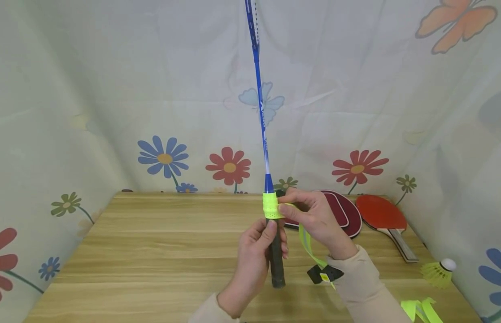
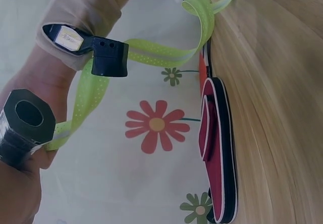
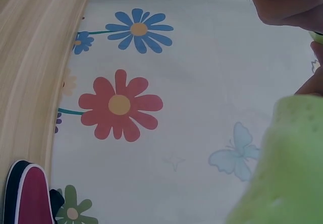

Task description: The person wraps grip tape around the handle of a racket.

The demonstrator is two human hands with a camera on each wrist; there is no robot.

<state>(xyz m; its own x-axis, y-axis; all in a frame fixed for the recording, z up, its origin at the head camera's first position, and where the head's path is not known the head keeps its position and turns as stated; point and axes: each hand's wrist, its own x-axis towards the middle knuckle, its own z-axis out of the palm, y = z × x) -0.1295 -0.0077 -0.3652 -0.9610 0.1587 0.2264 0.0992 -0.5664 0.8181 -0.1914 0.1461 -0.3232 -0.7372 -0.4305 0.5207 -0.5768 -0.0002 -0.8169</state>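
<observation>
A blue badminton racket (image 1: 259, 85) stands nearly upright above the table, its head cut off by the top of the head view. My left hand (image 1: 254, 246) grips its black handle (image 1: 276, 264) from below. Neon yellow-green grip tape (image 1: 270, 205) is wound round the upper handle, just under the blue cone. My right hand (image 1: 311, 215) pinches the tape at the right side of that wrap between thumb and fingers. From there the loose tape (image 2: 166, 55) hangs in a long strip past the right wrist. In the left wrist view the handle's octagonal butt end (image 2: 30, 115) faces the camera.
A dark red paddle case (image 1: 353, 220) with white piping lies behind my right hand. Beside it is a red table tennis paddle (image 1: 381, 213). A yellow shuttlecock (image 1: 437, 272) sits near the right table edge, with more neon tape (image 1: 421, 310) in front. A flowered curtain (image 1: 185, 89) surrounds the wooden table (image 1: 153, 251).
</observation>
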